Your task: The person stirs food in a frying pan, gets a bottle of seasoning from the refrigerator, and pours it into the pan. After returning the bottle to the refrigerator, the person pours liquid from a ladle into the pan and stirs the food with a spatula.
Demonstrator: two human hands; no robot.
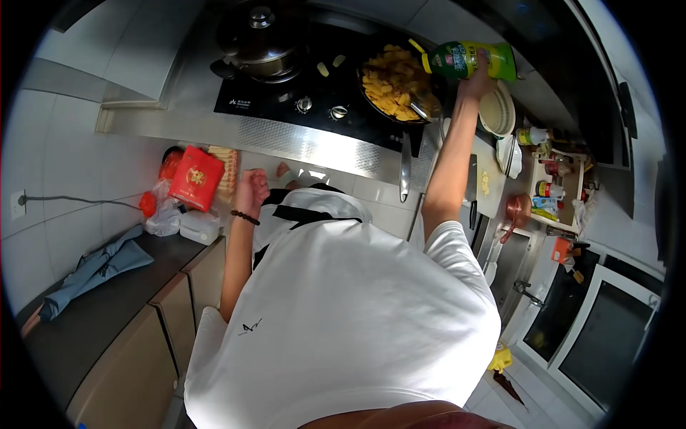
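My right hand [477,84] is wrapped round a green and yellow bottle [463,60]. The bottle lies tilted on its side, its yellow nozzle pointing left over the edge of a frying pan [366,99]. Yellow-brown food pieces [395,77] fill much of the pan, and a metal spatula [419,109] rests among them. Whether anything flows from the nozzle cannot be made out. My left hand [253,189], with a dark bead bracelet on the wrist, hangs beside my body below the counter. Its fingers are loosely curled, with nothing visible in them.
A lidded pot [263,53] stands on the left of the black cooktop [275,104]. On the right are a cream basket [496,111], a cutting board [486,161] with a knife [472,191], and a seasoning rack [559,187]. A red package [195,179] sits at left.
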